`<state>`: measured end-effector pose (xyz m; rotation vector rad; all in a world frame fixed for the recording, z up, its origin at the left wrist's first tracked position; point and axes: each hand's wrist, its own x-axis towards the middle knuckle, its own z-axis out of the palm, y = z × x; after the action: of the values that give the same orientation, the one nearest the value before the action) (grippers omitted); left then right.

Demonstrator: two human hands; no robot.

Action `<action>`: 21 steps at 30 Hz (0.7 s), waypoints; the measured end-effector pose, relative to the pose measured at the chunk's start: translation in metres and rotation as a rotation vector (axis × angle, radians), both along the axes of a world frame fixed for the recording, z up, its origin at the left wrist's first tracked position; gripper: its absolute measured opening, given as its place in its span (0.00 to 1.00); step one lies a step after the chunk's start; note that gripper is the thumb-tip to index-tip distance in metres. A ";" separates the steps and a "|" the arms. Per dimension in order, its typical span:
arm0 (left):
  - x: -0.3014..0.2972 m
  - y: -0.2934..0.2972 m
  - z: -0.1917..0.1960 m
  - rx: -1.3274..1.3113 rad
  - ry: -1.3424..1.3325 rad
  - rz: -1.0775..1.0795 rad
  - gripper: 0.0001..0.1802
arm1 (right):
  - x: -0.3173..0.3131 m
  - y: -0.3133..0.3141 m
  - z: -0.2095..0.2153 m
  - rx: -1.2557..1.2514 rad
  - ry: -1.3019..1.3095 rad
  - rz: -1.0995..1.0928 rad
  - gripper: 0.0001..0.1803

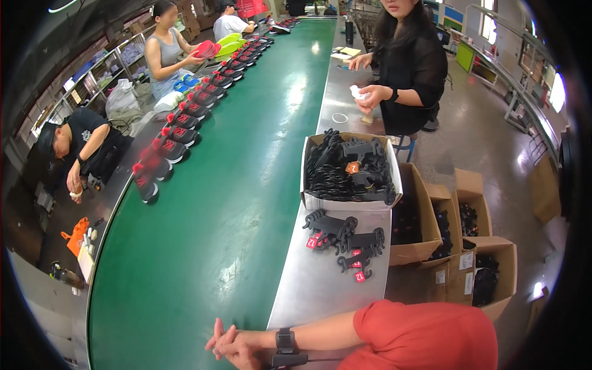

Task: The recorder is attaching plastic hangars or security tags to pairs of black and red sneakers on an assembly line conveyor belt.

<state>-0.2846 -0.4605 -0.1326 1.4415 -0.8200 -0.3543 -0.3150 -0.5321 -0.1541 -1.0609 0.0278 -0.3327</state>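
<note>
At the lower edge, my right hand (242, 346) and my left hand (217, 329) are clasped together, fingers laced, above the near end of a green conveyor belt (185, 271). No object shows in either hand. My arms reach in from the lower right, with a red sleeve and a dark band at each wrist; the left arm is mostly hidden. Beyond them, several loose black plastic shoe hangers (333, 225) with red tags lie on the metal side table (308, 283). Behind those stands an open white carton (348, 205), heaped with more black hangers.
Black shoes (183, 119) with red parts line the belt's left side. Across it, one person (89, 145) bends down and another (165, 58) holds pink-red pieces. A person in black (407, 68) holds something white beyond the carton. Open cardboard boxes (416, 250) stand right of the table.
</note>
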 end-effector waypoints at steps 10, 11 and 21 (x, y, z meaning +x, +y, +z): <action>0.007 0.003 0.023 0.093 0.022 -0.161 0.28 | -0.030 -0.001 0.059 0.020 0.208 -0.016 0.19; 0.007 0.003 0.026 0.094 0.031 -0.161 0.28 | -0.031 -0.004 0.059 -0.007 0.237 0.027 0.20; 0.004 0.008 0.030 0.089 -0.114 -0.118 0.26 | -0.022 -0.003 0.057 -0.005 0.293 0.043 0.19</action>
<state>-0.2809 -0.4522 -0.1023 1.5098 -0.9946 -0.4051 -0.3369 -0.5351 -0.0970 -1.1062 0.2662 -0.1366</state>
